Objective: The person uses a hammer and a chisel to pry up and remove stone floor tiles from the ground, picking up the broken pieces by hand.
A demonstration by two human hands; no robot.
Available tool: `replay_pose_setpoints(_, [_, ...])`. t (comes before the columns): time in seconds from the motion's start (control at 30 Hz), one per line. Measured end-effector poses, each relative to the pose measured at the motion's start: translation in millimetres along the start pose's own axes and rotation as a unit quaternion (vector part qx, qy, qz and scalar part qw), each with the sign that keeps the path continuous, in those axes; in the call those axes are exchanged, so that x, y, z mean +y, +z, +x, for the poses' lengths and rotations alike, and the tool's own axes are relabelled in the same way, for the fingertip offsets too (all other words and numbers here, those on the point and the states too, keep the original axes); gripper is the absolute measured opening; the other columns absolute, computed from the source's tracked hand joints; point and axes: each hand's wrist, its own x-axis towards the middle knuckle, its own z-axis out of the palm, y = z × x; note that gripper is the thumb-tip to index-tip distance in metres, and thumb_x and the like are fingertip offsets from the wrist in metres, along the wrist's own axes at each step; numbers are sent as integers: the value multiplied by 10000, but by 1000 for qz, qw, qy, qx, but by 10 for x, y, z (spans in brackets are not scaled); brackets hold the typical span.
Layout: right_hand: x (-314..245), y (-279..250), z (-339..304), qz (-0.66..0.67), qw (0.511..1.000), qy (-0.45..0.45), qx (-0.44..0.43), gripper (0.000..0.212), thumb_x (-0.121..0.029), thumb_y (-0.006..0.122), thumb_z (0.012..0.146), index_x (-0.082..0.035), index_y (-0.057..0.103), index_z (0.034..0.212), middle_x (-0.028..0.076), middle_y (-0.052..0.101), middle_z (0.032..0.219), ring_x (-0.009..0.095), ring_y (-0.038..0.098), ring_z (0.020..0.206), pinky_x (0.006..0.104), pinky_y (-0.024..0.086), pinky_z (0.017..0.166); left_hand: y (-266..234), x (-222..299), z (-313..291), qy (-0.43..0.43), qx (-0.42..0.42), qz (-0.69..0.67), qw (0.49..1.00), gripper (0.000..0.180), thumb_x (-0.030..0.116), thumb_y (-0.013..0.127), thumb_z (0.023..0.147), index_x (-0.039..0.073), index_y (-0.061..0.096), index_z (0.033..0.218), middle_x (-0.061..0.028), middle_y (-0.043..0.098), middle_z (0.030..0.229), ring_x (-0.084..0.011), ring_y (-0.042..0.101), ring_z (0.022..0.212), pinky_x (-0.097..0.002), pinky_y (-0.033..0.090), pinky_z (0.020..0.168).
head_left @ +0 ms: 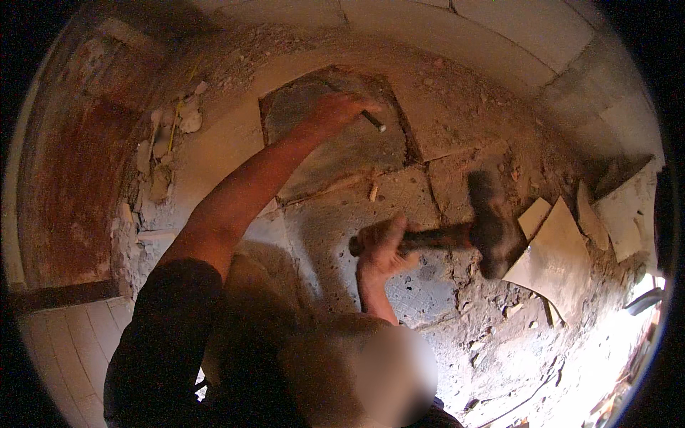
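My left hand reaches far forward and is closed around a chisel. Only the chisel's round-topped metal shaft sticks out toward me; its tip is hidden. Beneath this hand lies a sunken square of grey floor with broken edges, where a tile seems to be gone. My right hand grips a hammer by its dark handle. The heavy hammer head points right, smeared by motion, close to a broken tile piece. Hammer and chisel are well apart.
Broken tile slabs lean in a heap at the right. Rubble lines the left side below a worn reddish-brown panel. Dusty tile borders the sunken square. A pale wall curves along the far side. Loose debris covers the bright lower right.
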Motion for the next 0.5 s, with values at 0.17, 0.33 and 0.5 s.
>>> replay_pose_setpoints(0.17, [845, -256, 267, -390, 900, -159, -109, 204, -161, 618, 967, -112, 509, 802, -36, 482, 592, 82, 419, 432, 283, 318, 373, 243, -596, -242, 41, 73, 22, 996, 415, 52, 638, 840, 181, 654, 1233, -146, 690, 1094, -355, 660, 1011, -495, 528, 833])
replay_pose_setpoints(0.33, [269, 17, -60, -274, 948, -159, -7, 239, -153, 631, 960, -115, 494, 768, -41, 466, 584, 68, 410, 456, 262, 293, 382, 193, -401, -154, 1, 5, 42, 999, 407, 53, 639, 842, 157, 641, 1236, -142, 684, 1060, -347, 652, 1025, -500, 523, 821])
replay_pose_setpoints(0.5, [544, -358, 228, -225, 968, -103, -45, 233, -152, 617, 965, -113, 482, 778, -39, 464, 582, 81, 420, 456, 251, 320, 394, 190, -155, 31, 17, 22, 56, 998, 375, 72, 625, 868, 144, 638, 1236, -144, 675, 1029, -339, 651, 996, -497, 520, 807])
